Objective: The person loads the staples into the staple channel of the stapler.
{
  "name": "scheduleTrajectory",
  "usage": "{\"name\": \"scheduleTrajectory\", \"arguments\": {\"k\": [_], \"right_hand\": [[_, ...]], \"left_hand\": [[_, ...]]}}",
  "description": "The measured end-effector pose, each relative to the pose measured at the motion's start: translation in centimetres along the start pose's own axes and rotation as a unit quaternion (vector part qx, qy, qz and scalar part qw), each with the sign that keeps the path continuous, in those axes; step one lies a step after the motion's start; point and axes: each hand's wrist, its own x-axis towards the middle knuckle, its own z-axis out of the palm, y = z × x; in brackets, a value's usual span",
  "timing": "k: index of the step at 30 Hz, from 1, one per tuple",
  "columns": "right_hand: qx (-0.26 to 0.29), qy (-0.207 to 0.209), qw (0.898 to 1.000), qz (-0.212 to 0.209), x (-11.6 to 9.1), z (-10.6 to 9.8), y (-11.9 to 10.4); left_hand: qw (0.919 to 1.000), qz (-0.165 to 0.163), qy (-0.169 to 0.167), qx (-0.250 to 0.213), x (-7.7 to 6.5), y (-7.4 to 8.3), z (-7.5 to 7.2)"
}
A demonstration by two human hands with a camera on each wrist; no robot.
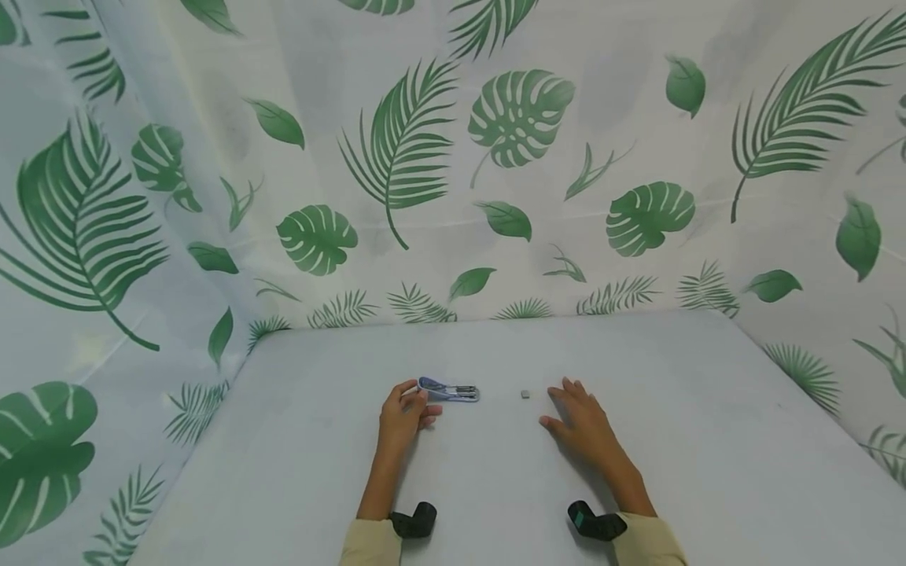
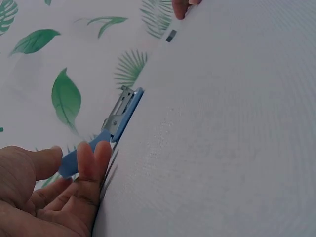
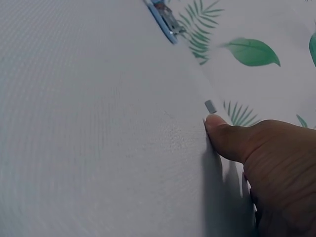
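Observation:
A blue stapler [image 1: 450, 391] with a bare metal magazine lies on the white table, its long side running left to right. My left hand [image 1: 402, 418] pinches its left end; in the left wrist view thumb and fingers [image 2: 88, 158] are on the blue handle, and the metal part points away from the palm. To the right of the stapler is a small grey block [image 1: 525, 395], like a short strip of staples. My right hand [image 1: 584, 420] is just right of that block, fingers spread and holding nothing. In the right wrist view its thumb [image 3: 224, 136] appears close to the grey block [image 3: 210, 106].
The white table [image 1: 481, 487] meets a curtain [image 1: 439, 259] printed with green leaves at the back and both sides. Black wrist cameras [image 1: 416, 521] sit at both wrists, above beige sleeves [image 1: 371, 544].

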Motion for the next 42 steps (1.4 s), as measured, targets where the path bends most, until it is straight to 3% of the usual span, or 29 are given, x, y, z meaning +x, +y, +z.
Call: {"name": "scheduleTrajectory", "arguments": {"k": [6, 14, 17, 23, 30, 37, 42], "right_hand": [[0.013, 0.010, 1.000, 0.009, 0.1, 0.1, 0.0], [0.008, 0.032, 0.999, 0.011, 0.1, 0.5, -0.2], [0.013, 0.033, 0.999, 0.019, 0.1, 0.6, -0.3], [0.017, 0.021, 0.998, 0.056, 0.5, 0.7, -0.4], [0.032, 0.026, 0.996, 0.075, 1.3, 1.4, -1.0], [0.047, 0.017, 0.995, 0.089, 2.4, 1.8, -1.4], [0.045, 0.031, 0.995, 0.088, 3.1, 2.3, -1.4]], "left_hand": [[0.9999, -0.015, 0.005, -0.002, 0.4, 0.2, 0.5], [0.9963, 0.000, 0.033, 0.080, 0.3, 0.2, 1.3], [0.9953, -0.006, 0.032, 0.091, 0.1, 0.1, 1.4], [0.9956, 0.001, -0.021, 0.091, -0.3, 0.2, 1.4], [0.9881, 0.016, -0.104, 0.112, -1.0, 0.1, 1.4], [0.9827, 0.031, -0.145, 0.112, -1.6, 0.4, 1.4], [0.9816, 0.029, -0.149, 0.115, -1.8, 0.5, 1.3]]}}
